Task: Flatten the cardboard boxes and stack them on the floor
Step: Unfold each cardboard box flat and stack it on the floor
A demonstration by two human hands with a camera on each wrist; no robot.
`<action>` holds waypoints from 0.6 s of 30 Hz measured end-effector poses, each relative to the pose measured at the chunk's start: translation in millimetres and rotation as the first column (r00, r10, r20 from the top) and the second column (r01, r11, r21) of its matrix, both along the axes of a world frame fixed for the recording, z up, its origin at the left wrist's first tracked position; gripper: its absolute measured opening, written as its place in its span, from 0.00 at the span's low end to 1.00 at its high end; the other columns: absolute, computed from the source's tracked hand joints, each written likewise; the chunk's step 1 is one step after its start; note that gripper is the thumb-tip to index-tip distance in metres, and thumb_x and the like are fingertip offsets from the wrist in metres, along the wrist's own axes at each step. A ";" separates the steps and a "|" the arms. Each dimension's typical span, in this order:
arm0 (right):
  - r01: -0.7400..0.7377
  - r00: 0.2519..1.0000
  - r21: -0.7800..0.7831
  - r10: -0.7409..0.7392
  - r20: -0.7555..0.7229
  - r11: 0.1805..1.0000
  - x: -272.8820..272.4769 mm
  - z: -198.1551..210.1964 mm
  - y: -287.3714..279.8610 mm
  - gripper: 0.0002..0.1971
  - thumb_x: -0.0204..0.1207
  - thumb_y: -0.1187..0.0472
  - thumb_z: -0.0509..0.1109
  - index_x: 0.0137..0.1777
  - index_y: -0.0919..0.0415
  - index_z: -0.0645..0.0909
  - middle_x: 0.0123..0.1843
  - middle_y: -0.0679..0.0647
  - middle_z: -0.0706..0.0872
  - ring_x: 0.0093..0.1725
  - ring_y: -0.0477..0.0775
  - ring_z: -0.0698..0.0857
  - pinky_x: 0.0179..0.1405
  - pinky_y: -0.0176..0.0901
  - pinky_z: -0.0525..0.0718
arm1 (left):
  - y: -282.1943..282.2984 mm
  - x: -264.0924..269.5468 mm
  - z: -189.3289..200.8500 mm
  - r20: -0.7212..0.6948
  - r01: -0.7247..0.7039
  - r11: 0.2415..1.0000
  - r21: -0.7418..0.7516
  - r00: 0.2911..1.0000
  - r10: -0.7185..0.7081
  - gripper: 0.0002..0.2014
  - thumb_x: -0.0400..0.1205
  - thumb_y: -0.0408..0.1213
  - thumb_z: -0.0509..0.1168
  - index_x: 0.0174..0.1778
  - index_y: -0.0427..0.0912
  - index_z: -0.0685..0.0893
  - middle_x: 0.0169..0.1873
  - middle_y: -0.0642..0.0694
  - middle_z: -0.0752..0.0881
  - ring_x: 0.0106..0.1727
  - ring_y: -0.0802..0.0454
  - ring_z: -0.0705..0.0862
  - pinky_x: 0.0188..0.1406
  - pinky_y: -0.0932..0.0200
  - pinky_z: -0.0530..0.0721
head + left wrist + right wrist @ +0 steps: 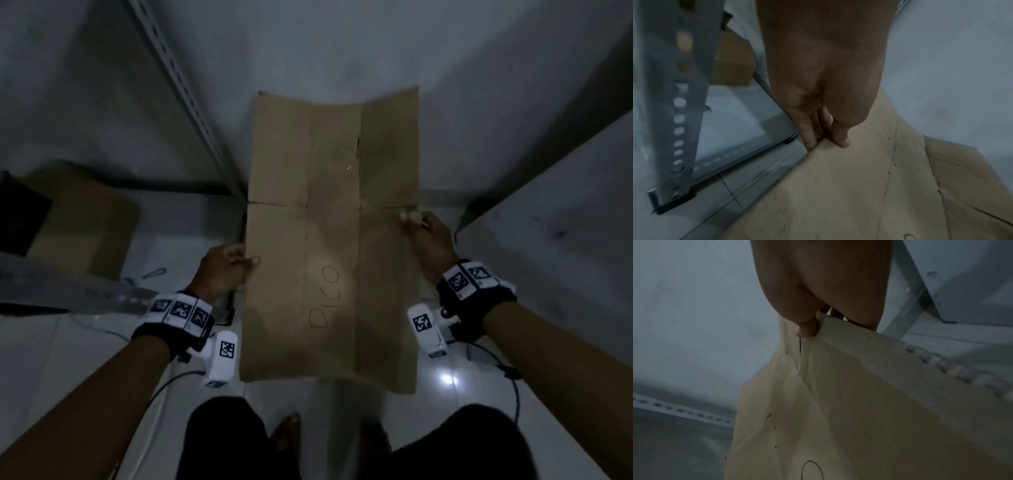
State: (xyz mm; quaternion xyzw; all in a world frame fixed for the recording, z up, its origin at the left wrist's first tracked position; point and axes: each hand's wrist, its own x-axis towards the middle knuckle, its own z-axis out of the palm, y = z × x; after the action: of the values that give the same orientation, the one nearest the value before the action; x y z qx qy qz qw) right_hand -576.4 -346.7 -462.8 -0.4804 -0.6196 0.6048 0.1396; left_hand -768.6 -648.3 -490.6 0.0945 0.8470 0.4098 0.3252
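Note:
A flattened brown cardboard box (329, 240) with "PICO" handwritten on it is held out in front of me above the floor, its flaps spread. My left hand (236, 262) pinches its left edge, thumb on top and fingers beneath (813, 139). My right hand (419, 222) pinches the right edge near a flap slit, thumb (805, 331) on the upper face. The cardboard (838, 186) fills the lower part of the left wrist view, and the cardboard (828, 418) hangs below the hand in the right wrist view. Another brown box (82, 222) sits unflattened at the left.
A grey slotted-metal shelf upright (185, 92) rises left of the cardboard, seen close as the slotted post (682, 113). A grey shelf (555, 212) juts in on the right. White floor tiles (54, 349) carry loose cables. My legs and bare feet (287, 438) are at the bottom.

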 end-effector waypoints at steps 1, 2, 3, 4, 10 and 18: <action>-0.015 1.000 0.007 0.015 0.012 1.000 -3.6 -32.8 3.2 0.10 0.79 0.52 0.74 0.49 0.59 0.83 0.45 0.52 0.86 0.46 0.51 0.83 0.47 0.46 0.84 | 1.0 -4.4 -31.1 0.037 0.002 1.000 0.010 0.999 -0.002 0.15 0.76 0.38 0.77 0.54 0.33 0.86 0.50 0.40 0.90 0.50 0.46 0.88 0.48 0.52 0.89; -0.029 0.999 0.015 0.029 0.020 0.999 -7.2 -63.0 6.6 0.09 0.79 0.52 0.74 0.46 0.57 0.82 0.45 0.52 0.86 0.46 0.52 0.83 0.48 0.47 0.84 | 3.0 -8.5 -60.1 0.068 0.002 1.000 0.023 0.998 -0.004 0.15 0.77 0.37 0.76 0.54 0.33 0.84 0.47 0.41 0.88 0.47 0.48 0.86 0.42 0.59 0.89; -0.043 0.999 0.022 0.042 0.028 0.999 -9.9 -94.8 10.2 0.08 0.78 0.51 0.75 0.44 0.54 0.82 0.45 0.52 0.86 0.47 0.52 0.83 0.48 0.48 0.84 | 4.9 -10.9 -88.2 0.094 -0.002 1.000 0.027 0.996 -0.001 0.14 0.77 0.35 0.75 0.53 0.34 0.81 0.42 0.43 0.86 0.43 0.51 0.84 0.37 0.63 0.87; -0.056 0.998 0.029 0.055 0.042 0.998 -11.0 -125.3 13.3 0.08 0.78 0.51 0.75 0.42 0.52 0.81 0.46 0.52 0.86 0.48 0.53 0.84 0.47 0.48 0.83 | 7.5 -12.8 -114.4 0.094 0.020 0.999 0.025 0.995 -0.022 0.12 0.78 0.34 0.75 0.50 0.36 0.79 0.36 0.47 0.83 0.38 0.53 0.81 0.37 0.62 0.86; -0.162 0.986 0.133 0.154 0.069 0.978 -16.0 -245.9 27.5 0.11 0.76 0.52 0.77 0.39 0.53 0.79 0.47 0.55 0.86 0.47 0.55 0.84 0.45 0.50 0.84 | 8.3 -20.0 -244.4 0.025 0.081 0.997 0.016 0.996 -0.082 0.15 0.79 0.35 0.73 0.35 0.39 0.72 0.29 0.40 0.75 0.37 0.48 0.78 0.41 0.51 0.80; -0.487 0.859 0.152 0.440 0.260 0.860 10.0 -295.2 14.8 0.37 0.82 0.48 0.68 0.85 0.54 0.55 0.74 0.51 0.72 0.72 0.54 0.75 0.70 0.45 0.76 | 0.1 -0.1 -292.9 -0.052 0.046 0.995 -0.087 0.997 -0.050 0.28 0.77 0.40 0.75 0.72 0.40 0.78 0.58 0.38 0.86 0.56 0.43 0.85 0.56 0.49 0.87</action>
State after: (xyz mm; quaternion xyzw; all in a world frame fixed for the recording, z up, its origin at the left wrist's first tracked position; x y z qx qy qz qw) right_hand -566.4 -331.9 -758.0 -0.3613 -0.7897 0.4951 -0.0285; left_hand -768.8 -648.2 -783.4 0.1118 0.8698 0.3624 0.3156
